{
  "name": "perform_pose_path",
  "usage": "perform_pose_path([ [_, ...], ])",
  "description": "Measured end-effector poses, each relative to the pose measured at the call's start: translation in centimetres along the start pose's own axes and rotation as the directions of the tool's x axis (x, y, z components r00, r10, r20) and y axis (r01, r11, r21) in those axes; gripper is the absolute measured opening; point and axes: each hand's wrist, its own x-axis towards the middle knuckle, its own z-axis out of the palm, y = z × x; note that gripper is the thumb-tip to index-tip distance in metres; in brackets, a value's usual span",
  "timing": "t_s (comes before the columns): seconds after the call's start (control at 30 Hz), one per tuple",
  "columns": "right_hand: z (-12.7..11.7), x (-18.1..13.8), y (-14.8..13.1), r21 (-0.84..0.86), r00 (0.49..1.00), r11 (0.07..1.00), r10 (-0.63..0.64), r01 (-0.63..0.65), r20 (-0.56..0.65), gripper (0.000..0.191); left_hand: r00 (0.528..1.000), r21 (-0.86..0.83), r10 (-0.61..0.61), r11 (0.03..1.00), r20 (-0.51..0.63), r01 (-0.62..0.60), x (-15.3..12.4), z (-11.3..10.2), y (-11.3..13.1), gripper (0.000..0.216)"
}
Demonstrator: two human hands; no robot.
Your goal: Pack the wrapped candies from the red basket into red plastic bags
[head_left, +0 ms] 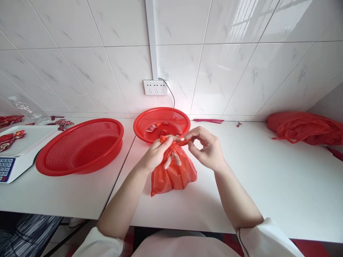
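Head view: red bag (174,178) in left hand (157,152) and right hand (208,148).

A basket (171,117) stood behind a bag (175,176), near the table's (268,185) back edge.
Heaped bags (305,127) lay farther right along that edge.

A clear bottle (28,110) lies behind a white scale (38,137), near the tiled wall (80,71).
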Motion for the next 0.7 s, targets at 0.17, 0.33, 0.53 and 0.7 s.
perform_pose_path([
  [0.17, 0.2, -1.3, -0.3, 0.078, 0.912, 0.987, -0.157, 0.137, 0.378, 0.024, 0.994, -0.081, -0.038, 0.996, -0.098, 0.031, 0.4, -1.7, -1.1, 0.028],
  [0.33, 1.2, -1.5, 0.2, 0.141, 0.948, 0.979, -0.178, 0.145, 0.263, 0.017, 0.984, 0.511, 0.176, 0.845, 0.013, -0.158, -0.9, -1.0, 0.5, 0.011],
  [0.53, 1.5, -0.7, 1.5, 0.304, 0.922, 0.916, 0.144, -0.262, 0.359, 0.039, 0.913, 0.907, 0.340, 0.269, 0.224, -0.323, -2.4, 0.9, 0.7, 0.025],
  [0.7, 1.2, -0.5, 2.6, 0.480, 0.909, 0.798, 0.193, -0.364, 0.369, 0.028, 0.842, 0.797, 0.483, 0.397, 0.241, -0.456, -1.8, 0.7, -0.6, 0.029],
])
